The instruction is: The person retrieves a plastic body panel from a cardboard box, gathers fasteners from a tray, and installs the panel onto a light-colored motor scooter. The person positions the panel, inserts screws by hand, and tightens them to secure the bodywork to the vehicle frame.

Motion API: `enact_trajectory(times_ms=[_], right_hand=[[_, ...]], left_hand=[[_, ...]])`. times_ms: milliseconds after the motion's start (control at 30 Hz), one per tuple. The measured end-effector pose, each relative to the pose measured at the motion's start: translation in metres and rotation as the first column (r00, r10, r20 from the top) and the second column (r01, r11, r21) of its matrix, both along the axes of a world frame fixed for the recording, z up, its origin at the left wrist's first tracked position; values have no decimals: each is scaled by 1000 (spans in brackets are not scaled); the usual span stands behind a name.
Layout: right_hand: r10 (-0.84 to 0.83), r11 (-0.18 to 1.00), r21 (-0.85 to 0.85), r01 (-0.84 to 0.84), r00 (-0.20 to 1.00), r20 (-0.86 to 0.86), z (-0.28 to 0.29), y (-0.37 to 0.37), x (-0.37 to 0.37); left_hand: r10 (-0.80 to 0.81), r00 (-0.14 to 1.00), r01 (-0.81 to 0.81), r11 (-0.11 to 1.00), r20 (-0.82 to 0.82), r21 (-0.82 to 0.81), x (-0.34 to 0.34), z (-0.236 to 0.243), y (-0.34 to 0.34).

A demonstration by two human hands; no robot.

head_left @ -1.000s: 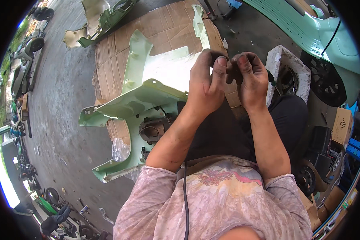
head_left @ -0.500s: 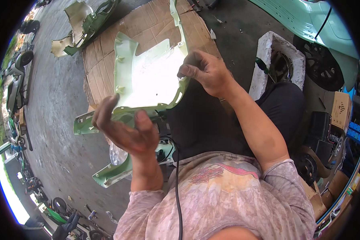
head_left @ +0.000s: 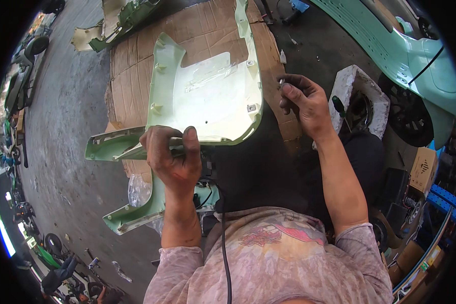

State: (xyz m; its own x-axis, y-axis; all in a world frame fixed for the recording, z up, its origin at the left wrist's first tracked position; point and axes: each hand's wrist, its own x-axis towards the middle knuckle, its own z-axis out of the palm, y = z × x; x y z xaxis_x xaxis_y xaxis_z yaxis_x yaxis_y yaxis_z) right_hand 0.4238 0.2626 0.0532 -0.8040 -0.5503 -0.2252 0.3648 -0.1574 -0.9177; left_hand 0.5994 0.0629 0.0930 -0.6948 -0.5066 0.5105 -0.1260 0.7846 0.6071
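Observation:
A pale green scooter body panel (head_left: 213,109) lies with its hollow inner side up, its raised rims around a smooth middle. My left hand (head_left: 172,154) is closed on its near edge, thumb on top and fingers at the left corner. Off to the right of the panel, my right hand (head_left: 309,104) pinches a small metal piece (head_left: 281,81) between thumb and forefinger; its exact kind is too small to tell. Along the right rim sit two small metal clips, the nearer clip (head_left: 251,108) and the farther clip (head_left: 250,63).
Flattened cardboard (head_left: 129,76) lies under the panel. More green panels (head_left: 131,218) are at the near left, and others (head_left: 129,23) at the far left. On the right stand a white foam box (head_left: 342,83) with a green-handled screwdriver (head_left: 338,105) and a mint green scooter body (head_left: 390,50).
My right hand has left the panel's right rim and moved right with a small metal piece, uncovering a clip. My left hand, loosely open before, has closed on the near edge.

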Motion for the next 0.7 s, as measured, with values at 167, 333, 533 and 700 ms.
enact_trajectory(times_ms=[167,333,533,700], right_hand=[[62,998,5,-62,998,33,15,12,-1],[49,998,29,-47,997,-53,34,23,9],[10,997,81,-6,998,-55,40,48,25],[-21,984,175,44,991,-130,33,51,41]], left_hand=[[-49,999,49,998,-3,-37,-15,0,0],[-108,994,108,994,-11,-11,-26,4,4],[-84,996,84,996,-16,14,-28,6,4],[-65,998,64,998,14,5,-30,8,5]])
